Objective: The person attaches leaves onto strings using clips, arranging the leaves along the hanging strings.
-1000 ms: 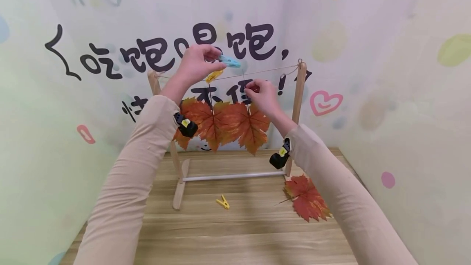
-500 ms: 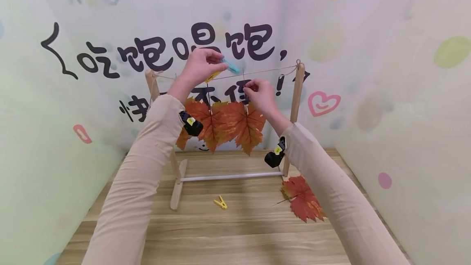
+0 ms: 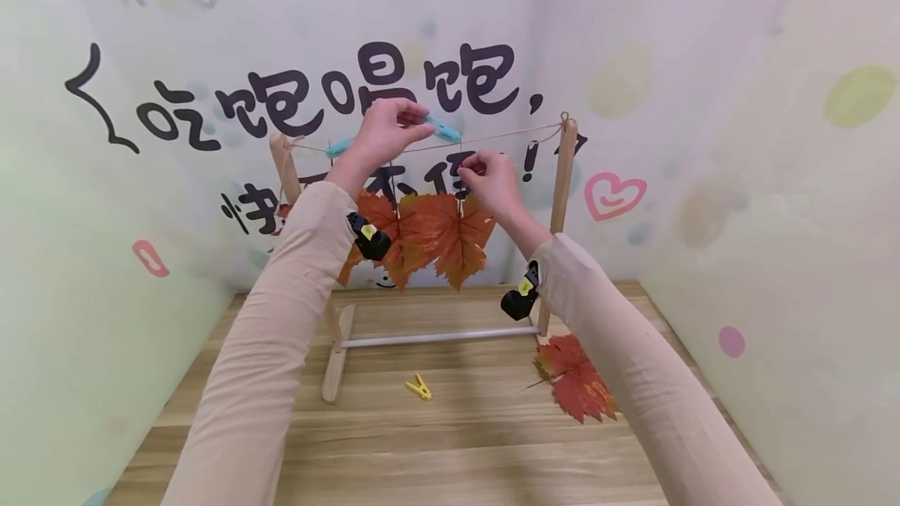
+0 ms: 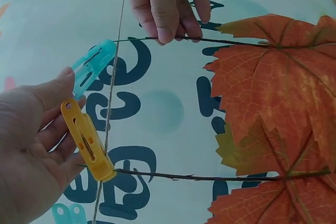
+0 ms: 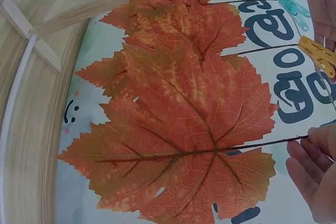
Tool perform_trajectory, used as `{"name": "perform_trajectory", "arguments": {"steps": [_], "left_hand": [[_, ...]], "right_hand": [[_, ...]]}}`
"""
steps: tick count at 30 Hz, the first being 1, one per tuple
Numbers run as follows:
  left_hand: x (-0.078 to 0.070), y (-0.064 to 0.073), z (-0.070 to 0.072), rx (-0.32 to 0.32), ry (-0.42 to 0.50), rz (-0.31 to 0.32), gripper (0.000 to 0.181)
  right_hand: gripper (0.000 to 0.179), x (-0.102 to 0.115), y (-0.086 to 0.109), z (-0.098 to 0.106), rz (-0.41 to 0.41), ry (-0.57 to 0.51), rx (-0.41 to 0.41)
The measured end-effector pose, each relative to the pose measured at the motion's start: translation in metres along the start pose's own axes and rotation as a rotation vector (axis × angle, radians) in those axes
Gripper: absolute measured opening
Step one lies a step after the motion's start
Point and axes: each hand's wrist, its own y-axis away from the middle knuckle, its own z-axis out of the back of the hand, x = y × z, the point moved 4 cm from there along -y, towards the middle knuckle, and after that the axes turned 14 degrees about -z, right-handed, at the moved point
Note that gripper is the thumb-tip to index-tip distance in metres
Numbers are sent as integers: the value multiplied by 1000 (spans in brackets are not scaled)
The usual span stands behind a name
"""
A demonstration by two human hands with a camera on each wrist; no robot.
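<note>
My left hand [image 3: 385, 131] pinches a light-blue clothespin [image 4: 95, 66] between thumb and fingers. The clothespin's tip meets the string [image 3: 509, 133] beside the stem's upper end; whether it clamps them I cannot tell. With my right hand [image 3: 492, 184] I pinch the thin dark stem of an orange-red maple leaf [image 5: 184, 145], which hangs below the string. Just under my left fingers, a yellow clothespin [image 4: 86, 140] holds a second leaf's stem on the string. Another blue clothespin [image 3: 339, 148] sits farther left, with a leaf stem at it, partly behind my left wrist.
A wooden frame carries the string between its left post [image 3: 284, 166] and right post [image 3: 565, 178], with a white rod [image 3: 436, 337] low across it. On the wooden table [image 3: 394, 451] lie a yellow clothespin [image 3: 419, 387] and a red leaf [image 3: 576, 381], partly behind my right sleeve.
My left hand has come down slightly, bringing the blue clothespin from above the string to the string. My right hand keeps its pinch on the stem. The head view has shifted a little.
</note>
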Motion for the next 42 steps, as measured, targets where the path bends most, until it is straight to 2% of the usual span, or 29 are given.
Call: {"name": "perform_trajectory", "arguments": {"steps": [6,14,27,35,42], "left_hand": [[-1,-4,3,-16,-27,-26,28],[-2,-8,3,-6,-28,-5,25],[-1,-11,5,-8,-3,33,24],[0,-11,3,-9,-49,13,22],[3,-10,0,-11,-43,12,22]], "right_hand": [[15,2,-2,-1,7,-6,-10],[14,4,-6,-2,55,1,-23],[12,2,-8,-5,83,74,-1],[11,1,-9,-7,86,69,-8],[13,0,-9,-8,89,93,-1]]}}
